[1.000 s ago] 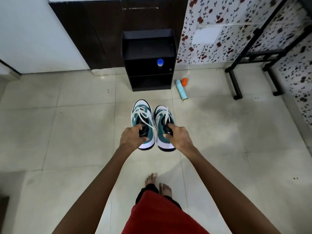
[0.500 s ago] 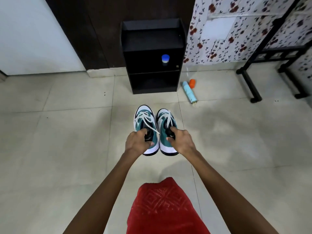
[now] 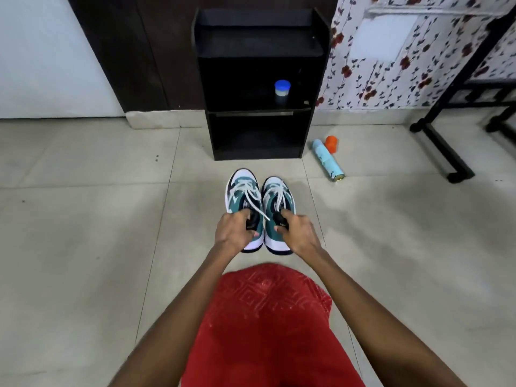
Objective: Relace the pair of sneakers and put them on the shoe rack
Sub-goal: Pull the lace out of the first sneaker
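The rack (image 3: 257, 43) has come closer, with the left hand (image 3: 234, 233) and right hand (image 3: 297, 234) each curled round a collar of the laced sneakers (image 3: 242, 191), held over the floor short of the rack's front edge; best keep them level and slide them in toes-first, clear of the jar (image 3: 282, 90).

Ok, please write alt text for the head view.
A person holds one sneaker in the left hand and the other sneaker in the right hand, in front of a black shoe rack. A spray can lies beside it.
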